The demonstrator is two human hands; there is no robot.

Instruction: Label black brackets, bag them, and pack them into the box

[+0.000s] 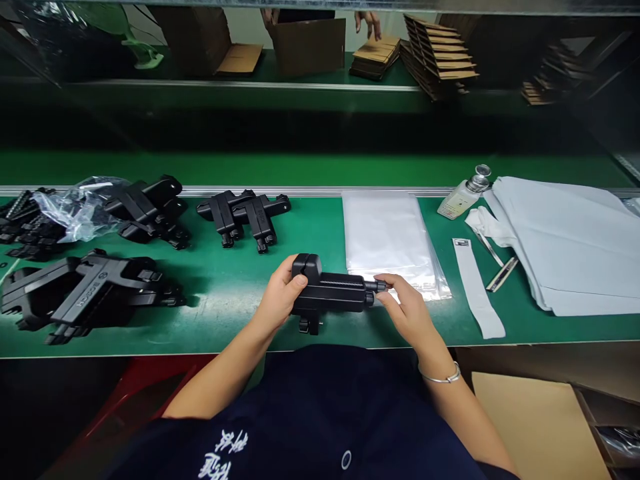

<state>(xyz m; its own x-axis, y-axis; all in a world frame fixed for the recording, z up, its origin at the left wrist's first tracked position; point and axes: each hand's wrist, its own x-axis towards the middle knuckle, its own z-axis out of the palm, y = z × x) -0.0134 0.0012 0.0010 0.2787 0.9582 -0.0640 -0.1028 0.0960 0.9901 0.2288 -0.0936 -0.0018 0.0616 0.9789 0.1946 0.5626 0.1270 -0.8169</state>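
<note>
A black plastic device with a long ribbed body lies across my two hands, above the front of the green bench. My left hand is wrapped round its left end, thumb on top beside a raised rounded block. At the other end, my right hand pinches the short rod-like tip between thumb and fingers. Just behind the device rests a stack of clear plastic bags. Similar black devices lie in a pair at the back and in a larger group on the left.
Clear plastic wrap and more black parts are at the back left. On the right are a pump bottle, a white label strip, a cutter knife and white sheets. Across the bench, another person's hand hovers over cardboard pieces.
</note>
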